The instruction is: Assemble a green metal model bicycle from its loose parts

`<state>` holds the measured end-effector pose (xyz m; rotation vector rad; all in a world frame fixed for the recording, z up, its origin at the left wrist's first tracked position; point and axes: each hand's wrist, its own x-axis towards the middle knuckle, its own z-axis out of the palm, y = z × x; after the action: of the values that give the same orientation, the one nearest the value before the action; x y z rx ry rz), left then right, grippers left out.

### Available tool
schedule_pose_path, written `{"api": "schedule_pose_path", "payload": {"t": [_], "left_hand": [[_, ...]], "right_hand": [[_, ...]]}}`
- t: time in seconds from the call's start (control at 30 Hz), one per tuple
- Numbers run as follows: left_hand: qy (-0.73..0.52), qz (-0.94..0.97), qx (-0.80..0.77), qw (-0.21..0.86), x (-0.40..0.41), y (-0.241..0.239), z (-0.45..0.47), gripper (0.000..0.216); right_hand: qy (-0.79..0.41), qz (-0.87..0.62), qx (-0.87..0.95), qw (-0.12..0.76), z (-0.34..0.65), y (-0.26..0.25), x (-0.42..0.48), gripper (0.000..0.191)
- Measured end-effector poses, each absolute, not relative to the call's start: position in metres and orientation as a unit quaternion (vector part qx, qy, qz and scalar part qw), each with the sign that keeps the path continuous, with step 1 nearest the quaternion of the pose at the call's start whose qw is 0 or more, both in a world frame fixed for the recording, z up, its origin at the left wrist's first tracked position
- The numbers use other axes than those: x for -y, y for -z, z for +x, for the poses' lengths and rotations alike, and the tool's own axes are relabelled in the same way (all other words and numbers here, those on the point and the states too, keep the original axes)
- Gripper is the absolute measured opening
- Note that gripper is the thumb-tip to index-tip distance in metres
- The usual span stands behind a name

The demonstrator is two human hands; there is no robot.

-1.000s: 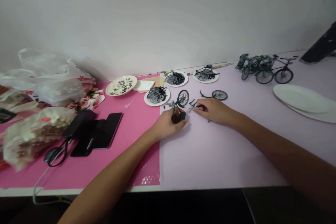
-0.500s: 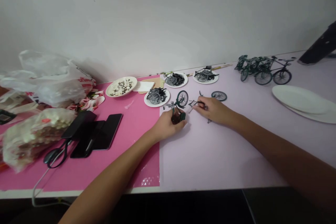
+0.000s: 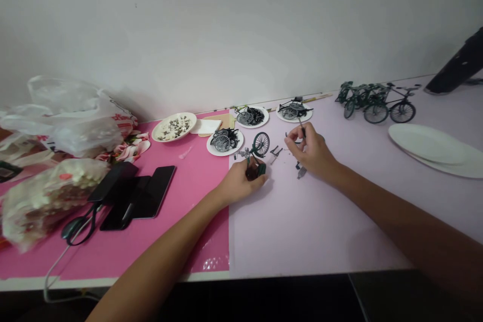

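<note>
My left hand [image 3: 245,178] is closed around a small model bicycle [image 3: 260,145]; its spoked front wheel and handlebar stick up past my fingers, and the rear part is mostly hidden. My right hand [image 3: 311,151] is raised a little to the right, fingers pinched on a thin dark-handled tool [image 3: 303,130] whose narrow metal shaft points up. Between the hands a small dark frame part [image 3: 276,152] lies on the table. A grey and green piece [image 3: 301,171] rests just below my right hand, which covers a loose wheel.
Plates of bicycle parts [image 3: 241,142] stand at the back, beside a bowl of small pieces [image 3: 155,131]. Assembled model bicycles [image 3: 402,110] and two white plates [image 3: 426,143] are at right. Phones [image 3: 154,196], plastic bags [image 3: 75,121] and a cable occupy the left.
My right hand has moved right and slightly up, away from the small frame part, which now lies uncovered. The thin tool shows in its fingers. My left hand keeps the bicycle in place.
</note>
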<state>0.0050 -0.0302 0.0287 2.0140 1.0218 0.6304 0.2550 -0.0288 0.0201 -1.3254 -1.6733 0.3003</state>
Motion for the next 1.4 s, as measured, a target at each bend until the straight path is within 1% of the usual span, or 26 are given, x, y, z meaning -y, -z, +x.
{"api": "schedule_pose_path", "payload": {"t": [0.13,0.43,0.93,1.0,1.13,1.2,1.4], "left_hand": [[-0.247,0.793,-0.401,0.385,0.030,-0.028,0.005,0.024],[-0.248,0.791,-0.400,0.391,0.031,-0.029,0.005,0.024],[-0.250,0.790,-0.398,0.394,0.029,-0.026,0.004,0.023],[-0.251,0.790,-0.399,0.393,0.030,-0.028,0.004,0.024],[-0.251,0.790,-0.396,0.395,0.031,-0.031,0.005,0.024],[-0.252,0.789,-0.396,0.395,0.032,-0.031,0.005,0.024],[-0.262,0.789,-0.400,0.386,0.031,-0.027,0.005,0.026]], "right_hand": [[-0.123,-0.553,0.661,0.492,0.254,-0.021,0.029,0.032],[-0.075,-0.571,0.618,0.535,0.252,-0.024,0.029,0.030],[-0.082,-0.551,0.613,0.560,0.256,-0.018,0.024,0.031],[-0.112,-0.546,0.612,0.561,0.255,-0.018,0.023,0.033],[-0.235,-0.533,0.595,0.553,0.246,-0.014,0.026,0.041],[-0.278,-0.526,0.607,0.527,0.239,-0.013,0.031,0.043],[-0.359,-0.467,0.667,0.455,0.221,-0.010,0.046,0.044]]}}
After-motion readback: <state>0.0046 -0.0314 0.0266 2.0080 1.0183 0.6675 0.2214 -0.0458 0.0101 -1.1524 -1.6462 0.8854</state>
